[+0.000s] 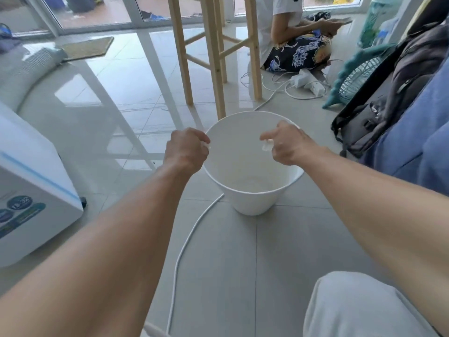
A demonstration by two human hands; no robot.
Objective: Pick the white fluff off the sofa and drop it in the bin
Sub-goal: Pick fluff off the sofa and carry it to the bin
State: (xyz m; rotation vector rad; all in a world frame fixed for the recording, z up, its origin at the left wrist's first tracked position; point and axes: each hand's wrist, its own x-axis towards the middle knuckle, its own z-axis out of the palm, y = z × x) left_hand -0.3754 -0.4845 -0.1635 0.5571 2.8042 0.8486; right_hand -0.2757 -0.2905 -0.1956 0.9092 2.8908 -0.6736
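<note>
Bin [252, 203]: white plastic, round, tapered, smooth wall, thin rim, mouth open upward. Stands on glossy grey tile floor [136, 93].
Right hand [289, 144]: over bin mouth, thumb and fingers pinching white fluff [266, 146], a soft ragged tuft inside rim line.
Left hand [187, 149]: at left rim, fingers curled; I read small pale wisp [207, 145] as nipped at fingertips.
White cord [192, 239]: thin, curves past bin base.
Wooden stool legs [213, 57]: just behind bin.
Blue sofa [413, 147]: fabric edge, right.
White appliance [31, 190]: well left, bare tile between it and bin.
</note>
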